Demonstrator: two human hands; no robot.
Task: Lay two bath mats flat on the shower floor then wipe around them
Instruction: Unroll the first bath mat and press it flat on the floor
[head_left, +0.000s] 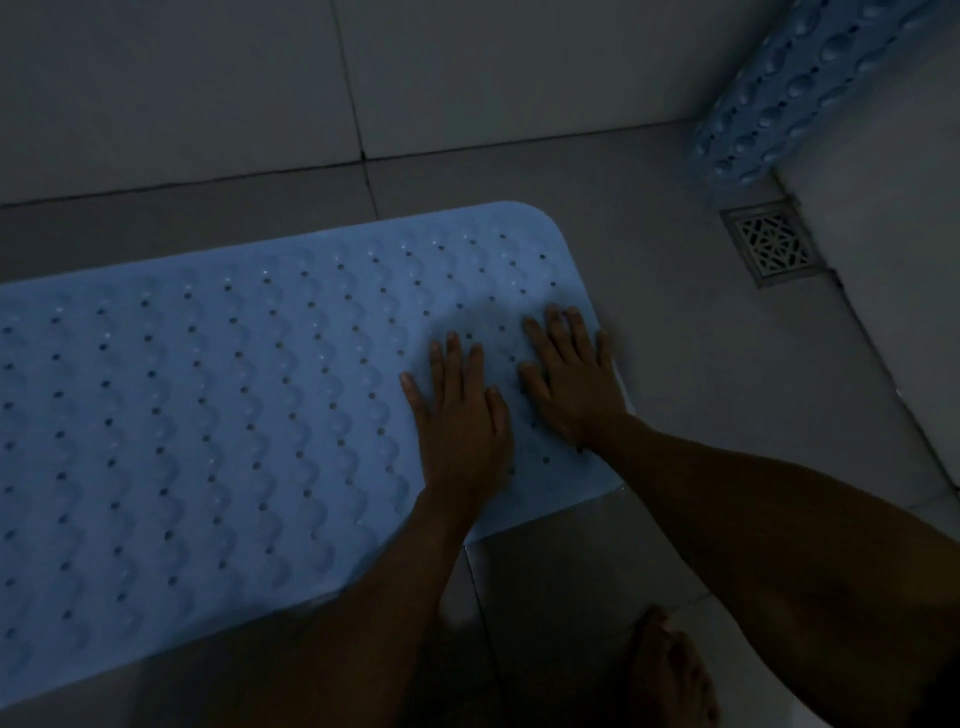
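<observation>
While dim, both flat hands, left hand (462, 421) and right hand (574, 376), on floor mat (208, 415), grey tile floor (649, 249).

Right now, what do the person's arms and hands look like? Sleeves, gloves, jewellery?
Both forearms are bare as far as the frame shows; no sleeves in view. The left hand and right hand wear no gloves, and no rings, watch or bands are visible, though dim light could hide small details.

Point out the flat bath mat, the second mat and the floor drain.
flat bath mat (208, 415): head view, its middle.
second mat (789, 88): head view, its bumpy face.
floor drain (774, 244): head view, grate centre.
</observation>
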